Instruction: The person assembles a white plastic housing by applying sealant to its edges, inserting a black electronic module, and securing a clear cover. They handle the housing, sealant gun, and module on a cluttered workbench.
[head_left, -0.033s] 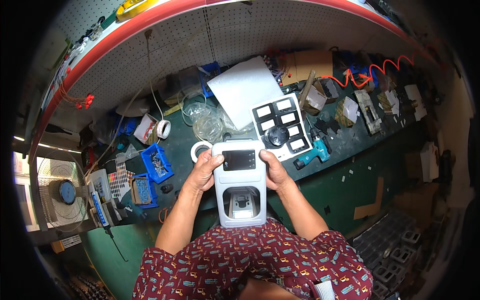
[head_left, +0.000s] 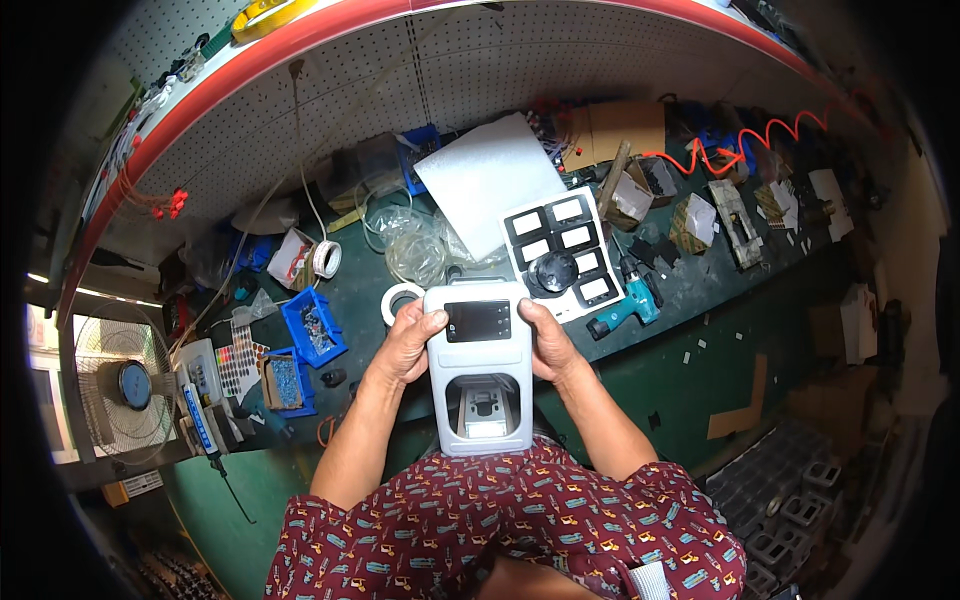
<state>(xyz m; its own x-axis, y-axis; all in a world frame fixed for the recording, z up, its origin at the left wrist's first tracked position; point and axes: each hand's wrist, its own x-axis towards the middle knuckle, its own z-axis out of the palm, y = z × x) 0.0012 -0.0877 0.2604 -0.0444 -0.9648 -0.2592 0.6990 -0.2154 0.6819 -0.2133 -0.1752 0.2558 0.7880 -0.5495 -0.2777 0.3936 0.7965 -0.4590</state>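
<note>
A light grey plastic housing (head_left: 483,357) is held upright against my body at the bench's front edge. It has a dark glossy panel (head_left: 479,321) near its top and an arched opening lower down, with a metal-looking part (head_left: 485,407) inside. My left hand (head_left: 408,340) grips the housing's left side, thumb on the front by the panel. On the opposite side my right hand (head_left: 551,342) holds it the same way, thumb near the upper corner. The fingers behind the housing are mostly hidden. A roll of white tape (head_left: 389,303) lies just beyond my left hand.
Beyond my right hand lie a white sheet of black frames (head_left: 524,222), a round black object (head_left: 553,271) on it, and a teal cordless drill (head_left: 633,307). Blue parts bins (head_left: 326,352) stand left. A white foam sheet (head_left: 470,170) and clear bags (head_left: 413,255) lie farther back.
</note>
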